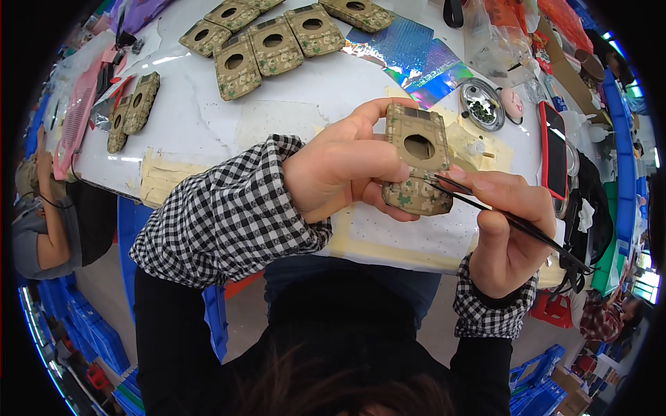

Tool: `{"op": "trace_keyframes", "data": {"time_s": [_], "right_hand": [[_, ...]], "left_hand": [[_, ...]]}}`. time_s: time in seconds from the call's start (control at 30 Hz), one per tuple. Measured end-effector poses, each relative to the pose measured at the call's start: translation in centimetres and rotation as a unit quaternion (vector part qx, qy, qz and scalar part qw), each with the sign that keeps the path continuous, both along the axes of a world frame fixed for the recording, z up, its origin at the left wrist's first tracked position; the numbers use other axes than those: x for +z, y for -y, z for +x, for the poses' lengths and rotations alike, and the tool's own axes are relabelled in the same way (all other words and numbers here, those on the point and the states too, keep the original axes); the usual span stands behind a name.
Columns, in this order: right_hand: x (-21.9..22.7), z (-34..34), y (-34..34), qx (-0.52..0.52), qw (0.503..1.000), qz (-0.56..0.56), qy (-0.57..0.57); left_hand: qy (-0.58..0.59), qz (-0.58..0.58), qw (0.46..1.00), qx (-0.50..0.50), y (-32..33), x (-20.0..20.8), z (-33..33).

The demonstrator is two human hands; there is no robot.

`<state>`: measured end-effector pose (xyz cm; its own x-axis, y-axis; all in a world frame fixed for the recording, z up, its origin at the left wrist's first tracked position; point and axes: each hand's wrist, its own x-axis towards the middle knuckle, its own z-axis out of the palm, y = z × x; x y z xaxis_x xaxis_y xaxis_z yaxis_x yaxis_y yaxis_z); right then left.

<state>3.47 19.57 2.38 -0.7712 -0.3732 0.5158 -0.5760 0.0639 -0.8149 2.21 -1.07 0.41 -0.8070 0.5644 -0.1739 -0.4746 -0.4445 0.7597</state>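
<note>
My left hand (347, 163) holds up a camouflage-patterned toy tank hull (423, 166) with a round hole in its top, thumb across its near side. Black tweezers (517, 222) are pinched in my right hand (510, 222), their tips at the hull's surface just below the hole. Whether a small part sits between the tips is too small to tell. More camouflage hulls (272, 43) of the same kind lie in a group at the far side of the table. To the right is a round clear dish (481, 104) of small dark green pieces.
Shiny holographic sheets (433, 66) lie beyond my hands. At the right are a red-cased phone (553, 149) and plastic bags (503, 41). A pink comb-like piece (80, 118) and two camouflage parts (135, 107) lie on the left. Co-workers (52, 229) sit at both sides.
</note>
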Motion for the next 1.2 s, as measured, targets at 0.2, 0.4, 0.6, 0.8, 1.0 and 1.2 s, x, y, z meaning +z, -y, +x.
{"op": "trace_keyframes", "data": {"time_s": [0.2,0.4,0.6,0.8,1.0,1.2], "right_hand": [[0.01,0.03,0.1,-0.001,1.0,-0.003,0.005],[0.07,0.08,0.18,0.001,1.0,-0.01,0.004],[0.0,0.09,0.07,0.002,1.0,-0.006,0.011],[0.01,0.06,0.01,0.0,1.0,-0.005,0.022],[-0.01,-0.05,-0.11,-0.001,1.0,0.014,0.009],[0.06,-0.12,-0.08,0.005,1.0,0.014,0.0]], "left_hand": [[-0.001,0.002,1.0,0.0,0.05,-0.17,0.01],[0.002,-0.009,1.0,-0.002,0.09,-0.01,0.02],[0.002,-0.005,1.0,-0.001,0.02,-0.12,-0.01],[0.019,0.013,1.0,0.001,0.22,0.1,0.03],[0.022,0.009,1.0,0.01,0.09,-0.03,0.09],[0.017,0.015,1.0,0.001,0.29,-0.04,0.09]]}}
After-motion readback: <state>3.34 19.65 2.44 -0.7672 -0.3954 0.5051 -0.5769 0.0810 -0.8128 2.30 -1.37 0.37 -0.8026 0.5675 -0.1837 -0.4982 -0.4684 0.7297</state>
